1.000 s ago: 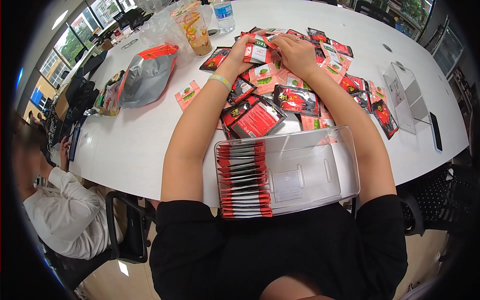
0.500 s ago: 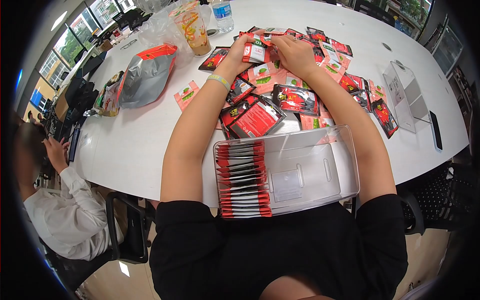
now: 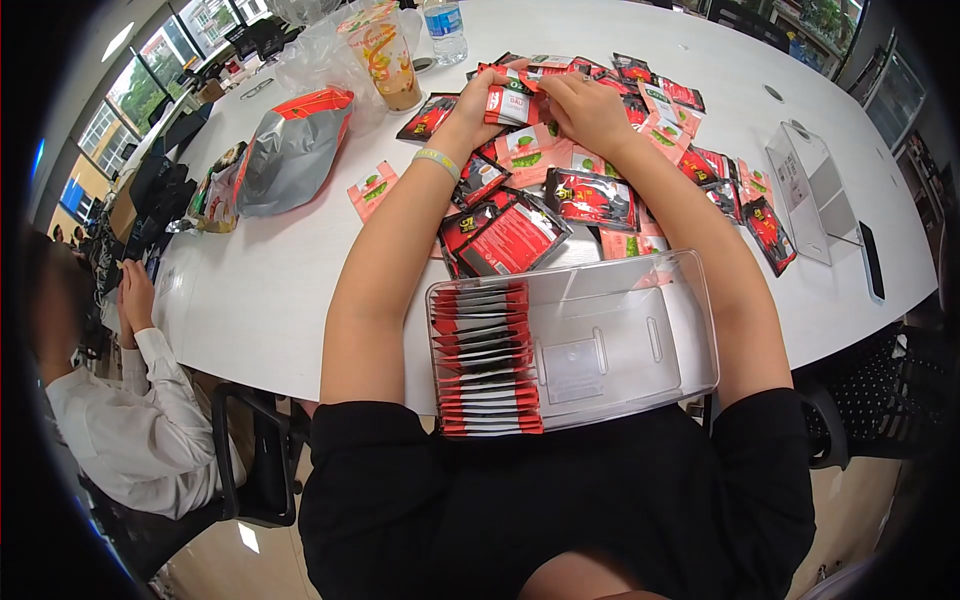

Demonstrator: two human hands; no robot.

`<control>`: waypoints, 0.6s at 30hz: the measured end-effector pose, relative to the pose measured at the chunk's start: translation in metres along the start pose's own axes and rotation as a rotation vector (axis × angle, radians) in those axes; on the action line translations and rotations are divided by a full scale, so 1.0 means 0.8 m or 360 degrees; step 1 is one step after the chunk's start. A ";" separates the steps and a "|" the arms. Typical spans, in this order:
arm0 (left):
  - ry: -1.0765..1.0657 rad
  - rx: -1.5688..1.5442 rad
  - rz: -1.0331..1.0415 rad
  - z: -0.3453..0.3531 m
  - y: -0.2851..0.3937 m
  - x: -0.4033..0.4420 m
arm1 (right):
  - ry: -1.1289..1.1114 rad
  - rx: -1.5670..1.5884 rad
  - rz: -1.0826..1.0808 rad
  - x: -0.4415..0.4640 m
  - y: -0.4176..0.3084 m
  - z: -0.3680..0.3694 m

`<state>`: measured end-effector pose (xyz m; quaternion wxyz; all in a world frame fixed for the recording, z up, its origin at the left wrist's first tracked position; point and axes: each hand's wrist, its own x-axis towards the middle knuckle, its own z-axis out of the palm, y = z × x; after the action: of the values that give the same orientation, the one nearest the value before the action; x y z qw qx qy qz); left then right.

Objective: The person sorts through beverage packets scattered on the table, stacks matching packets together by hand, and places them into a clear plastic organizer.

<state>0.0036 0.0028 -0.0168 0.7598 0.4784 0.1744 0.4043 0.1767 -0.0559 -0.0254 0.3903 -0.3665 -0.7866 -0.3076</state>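
Note:
In my left hand [image 3: 472, 118] is a small stack of red-and-white sachets [image 3: 512, 106], gripped with the printed side toward me. My right hand [image 3: 592, 110] is closed with its fingertips at the right edge of that stack, over the pile. Around both hands lie red-and-black sachets [image 3: 592, 200] and pink sachets with green pictures [image 3: 522, 150], overlapping on the white table [image 3: 270, 290]. Between my forearms, close to my body, a clear plastic box [image 3: 640, 370] holds a row of upright sachets [image 3: 487, 360] along its left side.
A silver-and-red bag [image 3: 295, 155] lies on the left, with a drink cup [image 3: 385, 60] and a water bottle [image 3: 445, 35] beyond. To the right are a clear sign stand [image 3: 805, 200] and a phone [image 3: 872, 262]. A person in a white shirt [image 3: 135, 430] sits at the left.
My hands stay almost in place, with a slight shift of the right fingers at the sachets. The person at the left has brought their hands together and turned a little.

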 end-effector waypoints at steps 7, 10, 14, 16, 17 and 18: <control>-0.0018 -0.0020 -0.0020 0.003 0.002 -0.003 | -0.0019 0.0017 0.0013 -0.001 0.000 0.001; -0.0009 0.0007 -0.0002 0.005 0.002 -0.005 | -0.0032 0.0026 -0.0009 0.000 -0.001 -0.001; 0.0097 -0.0004 0.0049 0.005 -0.002 -0.002 | -0.0044 0.0040 0.0003 0.000 -0.001 -0.001; 0.0153 -0.0030 0.0058 0.004 -0.001 -0.001 | -0.0035 0.0046 0.0000 -0.001 0.000 0.000; 0.0191 0.0004 -0.0020 0.002 0.000 -0.001 | -0.0028 0.0051 -0.0007 -0.001 0.000 0.000; 0.0229 0.0038 -0.0097 0.002 0.002 -0.001 | -0.0022 0.0055 -0.0014 0.000 0.000 0.000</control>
<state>0.0035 0.0014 -0.0149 0.7516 0.4517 0.2478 0.4120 0.1766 -0.0559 -0.0258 0.3898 -0.3583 -0.7961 -0.2933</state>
